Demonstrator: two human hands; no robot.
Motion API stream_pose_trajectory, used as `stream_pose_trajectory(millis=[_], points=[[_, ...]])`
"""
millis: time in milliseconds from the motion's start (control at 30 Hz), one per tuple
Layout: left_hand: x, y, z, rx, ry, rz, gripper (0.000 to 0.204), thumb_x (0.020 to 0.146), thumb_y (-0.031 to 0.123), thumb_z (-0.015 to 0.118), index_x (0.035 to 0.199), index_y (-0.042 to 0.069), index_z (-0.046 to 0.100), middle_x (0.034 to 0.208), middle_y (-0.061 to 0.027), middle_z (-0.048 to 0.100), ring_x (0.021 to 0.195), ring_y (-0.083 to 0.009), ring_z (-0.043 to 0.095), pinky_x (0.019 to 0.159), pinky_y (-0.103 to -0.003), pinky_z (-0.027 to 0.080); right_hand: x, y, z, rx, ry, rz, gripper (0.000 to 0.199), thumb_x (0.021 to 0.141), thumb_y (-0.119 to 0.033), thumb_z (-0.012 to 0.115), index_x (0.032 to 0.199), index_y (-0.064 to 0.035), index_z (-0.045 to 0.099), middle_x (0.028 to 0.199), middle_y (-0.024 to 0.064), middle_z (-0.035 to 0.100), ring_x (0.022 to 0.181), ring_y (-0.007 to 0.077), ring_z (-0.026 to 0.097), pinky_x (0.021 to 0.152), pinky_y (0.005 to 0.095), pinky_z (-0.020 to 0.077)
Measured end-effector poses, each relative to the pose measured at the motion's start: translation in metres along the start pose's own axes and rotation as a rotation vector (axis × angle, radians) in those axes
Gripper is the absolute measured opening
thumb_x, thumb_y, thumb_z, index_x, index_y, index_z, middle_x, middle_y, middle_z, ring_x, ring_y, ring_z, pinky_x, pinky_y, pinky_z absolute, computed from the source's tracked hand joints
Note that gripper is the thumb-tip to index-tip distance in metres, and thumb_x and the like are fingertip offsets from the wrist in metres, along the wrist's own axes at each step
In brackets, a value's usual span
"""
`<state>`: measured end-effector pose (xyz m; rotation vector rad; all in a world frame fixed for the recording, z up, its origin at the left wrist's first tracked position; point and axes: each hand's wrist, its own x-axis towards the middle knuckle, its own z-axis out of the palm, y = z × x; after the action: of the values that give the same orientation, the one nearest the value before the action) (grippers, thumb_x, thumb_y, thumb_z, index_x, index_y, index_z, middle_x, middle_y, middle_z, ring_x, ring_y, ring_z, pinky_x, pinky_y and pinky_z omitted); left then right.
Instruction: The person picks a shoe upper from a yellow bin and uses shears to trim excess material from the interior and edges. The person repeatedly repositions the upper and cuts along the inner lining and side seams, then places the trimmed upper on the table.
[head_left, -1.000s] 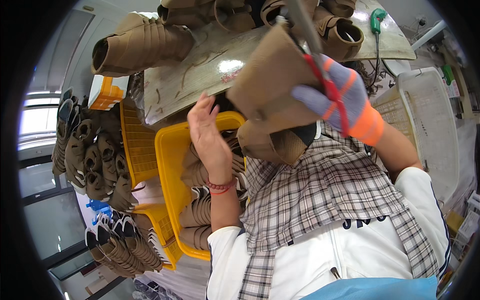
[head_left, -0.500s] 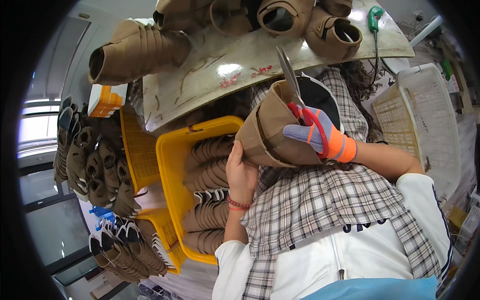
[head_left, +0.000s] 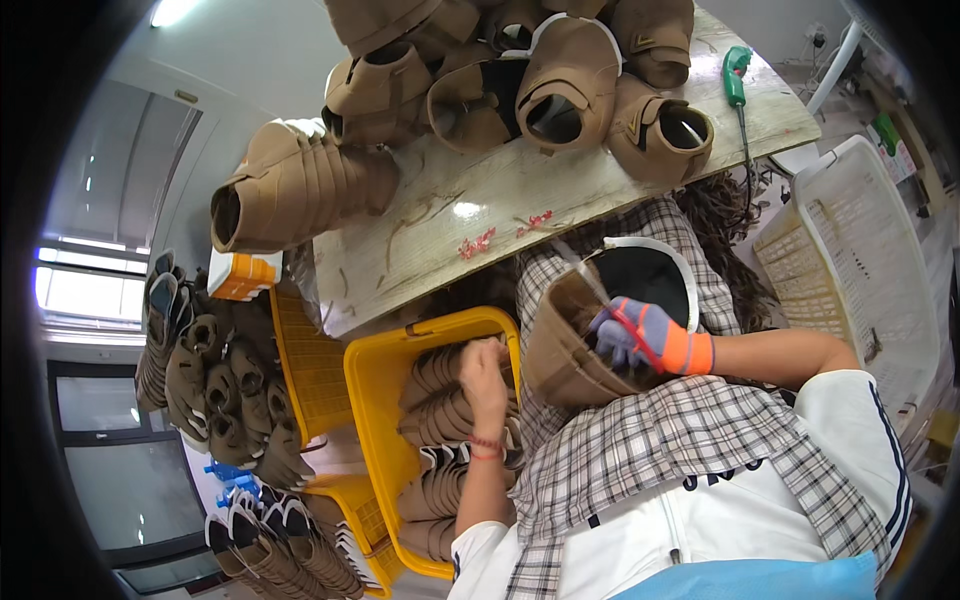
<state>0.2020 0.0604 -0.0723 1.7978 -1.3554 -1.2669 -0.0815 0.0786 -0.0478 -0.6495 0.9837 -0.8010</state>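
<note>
1. My right hand (head_left: 648,338), in its grey and orange glove, holds a brown boot upper (head_left: 565,350) on my lap, over the checked apron (head_left: 660,450). My fingers are curled around a thin red-handled tool (head_left: 625,320) that pokes into the open mouth of the upper (I cannot tell whether it is scissors or a blade).

2. My left hand (head_left: 483,375) is bare, with a red band at the wrist. It reaches down into the yellow crate (head_left: 375,400) just beside my knee, fingers closed loosely over the top of the stacked brown uppers (head_left: 440,400) there. Whether it has one pinched or is only touching, I cannot tell.

3. As for how far along I am, I judge it as mid-way. The piece in my right hand is being worked now, and the crate is well filled with stacked pieces, though I cannot say which of them are finished.

4. On the desk (head_left: 560,190) in front of me a heap of brown boots (head_left: 540,70) lies piled, and a long nested stack of uppers (head_left: 295,195) hangs off its left end. A green-handled tool (head_left: 736,75) lies on the desk's right corner.

5. More pieces sit further left: a second yellow crate (head_left: 310,365), and rows of uppers (head_left: 200,380) beyond it. A white basket (head_left: 860,250) stands on my right.
</note>
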Motion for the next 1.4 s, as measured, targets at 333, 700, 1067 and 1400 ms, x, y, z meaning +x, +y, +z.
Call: stream_pose_trajectory(millis=[333,700,1067,1400], points=[[0.181,0.187,0.094,0.875,0.280,1.174,0.027,0.072,0.006,0.069,0.098,0.011,0.067,0.147,-0.0275,0.022,0.136,-0.0433,0.022,0.110,-0.046,0.023,-0.011,-0.043,-0.031,-0.125,0.170,-0.320,0.028,0.096,-0.025,0.047,0.109,-0.0002,0.051,0.075,0.0079,0.061,0.053,0.0090,0.050,0.047,0.0203,0.0406],[0.132,0.190,-0.023,-0.995,-0.345,0.519,0.030,0.095,0.013,0.052,0.122,0.000,0.053,0.126,-0.0100,0.056,0.125,-0.0259,0.045,0.103,-0.040,0.035,-0.025,-0.096,-0.081,-0.602,0.215,-0.606,0.040,0.079,-0.015,0.072,0.111,-0.0022,0.051,0.081,0.0033,0.050,0.070,0.0096,0.046,0.063,0.0249,0.0438],[-0.035,0.100,-0.041,-1.402,-0.173,0.046,0.044,0.097,0.024,0.046,0.135,0.003,0.041,0.140,-0.0316,0.033,0.136,-0.0356,0.028,0.111,-0.047,0.027,0.008,-0.156,-0.004,-1.683,0.215,-1.181,0.037,0.069,-0.022,0.073,0.099,-0.0067,0.057,0.092,0.0107,0.059,0.088,0.0294,0.058,0.081,0.0375,0.0456],[-0.063,0.082,-0.019,-1.426,-0.089,0.013,0.045,0.097,0.022,0.046,0.135,0.000,0.039,0.141,-0.0270,0.035,0.133,-0.0347,0.033,0.111,-0.048,0.025,0.032,-0.124,0.032,-2.149,0.033,-0.877,0.040,0.065,-0.023,0.075,0.099,-0.0057,0.063,0.091,0.0086,0.062,0.087,0.0245,0.061,0.077,0.0330,0.0466]])
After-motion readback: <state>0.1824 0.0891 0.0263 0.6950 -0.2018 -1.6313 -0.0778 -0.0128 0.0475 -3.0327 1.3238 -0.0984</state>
